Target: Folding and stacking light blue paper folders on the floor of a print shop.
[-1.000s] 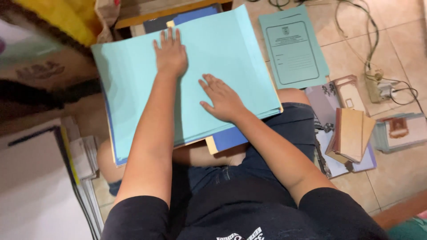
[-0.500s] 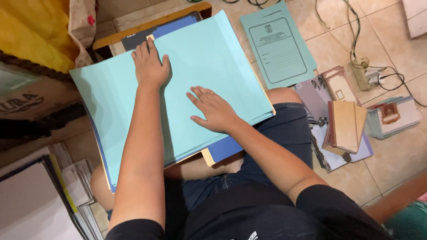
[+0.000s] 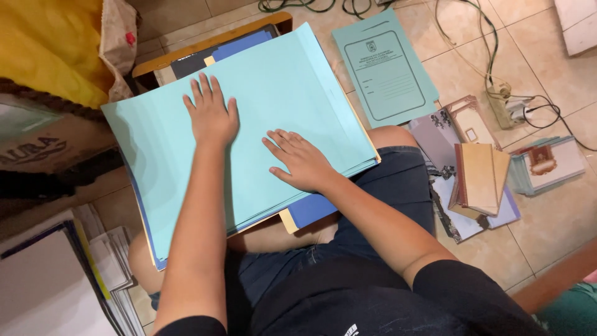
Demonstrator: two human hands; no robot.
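Light turquoise folders [image 3: 273,93], blue folder [image 3: 314,210] beneath, beige floor tiles [image 3: 553,81]

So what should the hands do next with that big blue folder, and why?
Probably slide the light blue folder a little to square it. Both hands, left hand and right hand, lie flat on it, and the darker blue and yellow sheets poke out unevenly beneath its lower edge.
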